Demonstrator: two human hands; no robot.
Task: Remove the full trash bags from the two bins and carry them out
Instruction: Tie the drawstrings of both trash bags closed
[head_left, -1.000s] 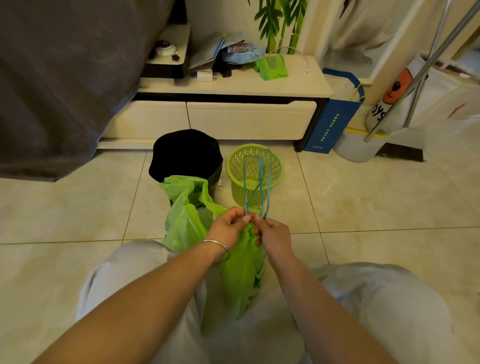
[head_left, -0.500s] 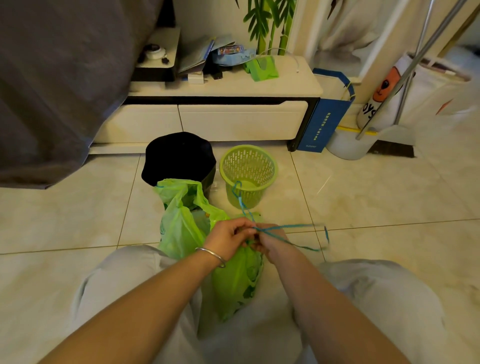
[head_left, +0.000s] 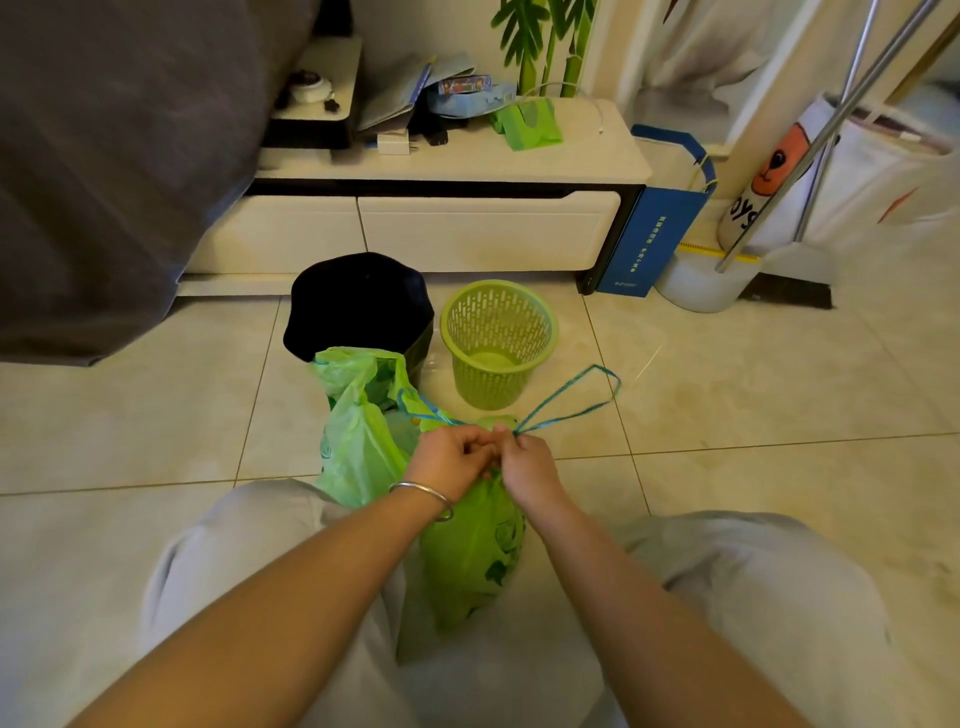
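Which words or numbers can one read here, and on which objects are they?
"oys", partly hidden letters, on the white bag with the orange face.
Blue paper bag: a column of light characters, too small to read.
Colourful box on the cabinet: print too blurred.

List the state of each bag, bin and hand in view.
Left hand: grip shut on blue drawstring.
Right hand: grip shut on the same drawstring.
Near green bag: full, mouth gathered.
Far green bag: mouth open.
Green basket: empty, upright.
Black bin: upright, dark inside.
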